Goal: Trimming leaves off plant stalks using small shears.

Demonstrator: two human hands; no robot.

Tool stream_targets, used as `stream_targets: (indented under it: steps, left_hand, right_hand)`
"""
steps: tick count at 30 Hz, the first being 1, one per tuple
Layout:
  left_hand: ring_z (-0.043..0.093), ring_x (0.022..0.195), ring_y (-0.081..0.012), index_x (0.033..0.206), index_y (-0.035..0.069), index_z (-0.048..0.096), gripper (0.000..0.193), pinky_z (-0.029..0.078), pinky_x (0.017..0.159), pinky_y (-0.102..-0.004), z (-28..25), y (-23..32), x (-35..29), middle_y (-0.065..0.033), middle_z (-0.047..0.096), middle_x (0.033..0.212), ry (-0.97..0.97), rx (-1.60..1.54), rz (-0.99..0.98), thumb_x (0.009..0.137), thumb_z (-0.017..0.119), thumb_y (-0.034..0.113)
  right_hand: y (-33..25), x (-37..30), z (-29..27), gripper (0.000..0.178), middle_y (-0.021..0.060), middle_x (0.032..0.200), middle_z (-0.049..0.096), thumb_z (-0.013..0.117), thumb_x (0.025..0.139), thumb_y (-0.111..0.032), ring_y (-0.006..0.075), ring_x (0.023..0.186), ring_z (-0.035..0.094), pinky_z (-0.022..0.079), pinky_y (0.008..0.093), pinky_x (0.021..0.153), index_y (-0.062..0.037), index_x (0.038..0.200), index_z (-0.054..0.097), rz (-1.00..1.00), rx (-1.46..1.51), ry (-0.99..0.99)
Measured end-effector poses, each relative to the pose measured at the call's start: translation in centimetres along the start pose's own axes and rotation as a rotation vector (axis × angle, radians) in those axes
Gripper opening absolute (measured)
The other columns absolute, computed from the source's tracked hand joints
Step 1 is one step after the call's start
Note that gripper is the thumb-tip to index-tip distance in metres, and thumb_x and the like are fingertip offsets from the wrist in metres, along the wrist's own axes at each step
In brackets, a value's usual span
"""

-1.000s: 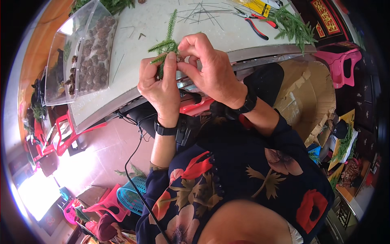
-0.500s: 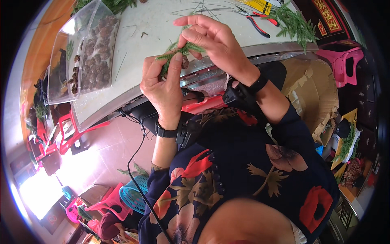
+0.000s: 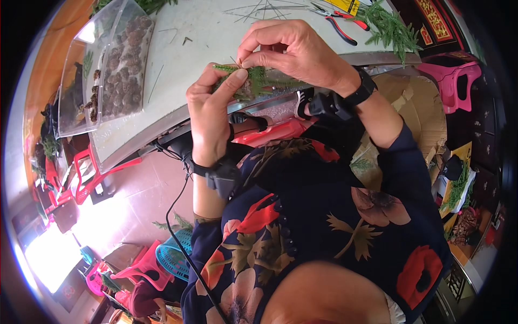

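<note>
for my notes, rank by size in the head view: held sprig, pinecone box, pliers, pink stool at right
Largest: pinecone box
Next: pink stool
Smallest, too alike to rank: pliers; sprig, partly behind left hand

sprig [image 3: 258, 81]: green | plier handles [image 3: 349, 40]: red-black | shirt [image 3: 315, 229]: navy (boldly flowered)

Left of the sprig [image 3: 260, 81], the table [image 3: 183, 67] bears a box [image 3: 121, 115]; right and beyond, pliers [image 3: 329, 15]
</note>
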State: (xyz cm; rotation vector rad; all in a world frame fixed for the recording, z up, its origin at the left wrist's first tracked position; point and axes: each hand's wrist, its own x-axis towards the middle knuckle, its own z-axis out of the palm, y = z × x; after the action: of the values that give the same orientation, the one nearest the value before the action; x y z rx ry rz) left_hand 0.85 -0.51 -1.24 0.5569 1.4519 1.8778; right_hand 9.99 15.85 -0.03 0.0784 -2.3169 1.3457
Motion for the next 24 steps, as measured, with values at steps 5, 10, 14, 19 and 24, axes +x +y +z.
stream_targets:
  steps: [5, 10, 14, 19, 24]
  left_hand:
    - [0.058, 0.069, -0.0088, 0.082, -0.002, 0.062, 0.005, 0.045, 0.066, -0.0217, -1.3, 0.8, 0.9, -0.0049, 0.064, 0.077, -0.244, -0.069, -0.208, 0.083, 0.063, 0.003]
    - [0.059, 0.067, -0.0094, 0.082, -0.003, 0.062, 0.006, 0.046, 0.065, -0.0223, -1.5, 1.4, 1.5, -0.0047, 0.064, 0.074, -0.335, -0.009, -0.282, 0.084, 0.062, 0.003]
    - [0.058, 0.065, -0.0087, 0.084, -0.002, 0.062, 0.005, 0.046, 0.062, -0.0226, -1.5, 1.4, 1.6, -0.0052, 0.064, 0.074, -0.337, 0.003, -0.271, 0.083, 0.063, 0.003]
    - [0.057, 0.063, -0.0092, 0.083, -0.002, 0.063, 0.007, 0.045, 0.059, -0.023, -1.0, 0.4, 1.9, -0.0036, 0.063, 0.072, -0.272, 0.21, -0.11, 0.082, 0.065, 0.005]
    - [0.054, 0.063, -0.0083, 0.079, -0.001, 0.063, 0.01, 0.042, 0.056, -0.0224, 0.1, -1.3, 1.3, -0.0008, 0.06, 0.07, 0.055, 0.688, 0.385, 0.081, 0.068, 0.007]
  right_hand:
    - [-1.6, 1.5, -2.0, 0.009, 0.0039, 0.084, 0.06, 0.066, 0.083, -0.009, 0.0154, 0.07, 0.057, 0.044, 0.0276, 0.059, -0.0032, 0.089, 0.065, -0.382, -0.184, -0.13]
    - [-4.0, 2.8, -3.6, 0.01, 0.01, 0.092, 0.058, 0.065, 0.085, -0.012, 0.0243, 0.068, 0.058, 0.044, 0.0329, 0.06, -0.0026, 0.084, 0.061, -0.52, -0.528, -0.354]
    - [-2.9, 2.8, -3.6, 0.01, 0.0118, 0.092, 0.057, 0.064, 0.084, -0.009, 0.0257, 0.069, 0.058, 0.043, 0.0347, 0.059, -0.0009, 0.083, 0.057, -0.416, -0.335, -0.376]
    - [-1.1, 0.8, -1.8, 0.012, 0.0025, 0.078, 0.061, 0.066, 0.081, -0.007, 0.013, 0.072, 0.059, 0.046, 0.0272, 0.062, -0.0032, 0.093, 0.064, -0.173, -0.577, -0.216]
    - [-0.4, 0.4, -0.9, 0.014, 0.0041, 0.079, 0.061, 0.066, 0.083, -0.009, 0.0135, 0.073, 0.06, 0.047, 0.0263, 0.065, -0.0027, 0.095, 0.062, 0.086, -0.479, -0.168]
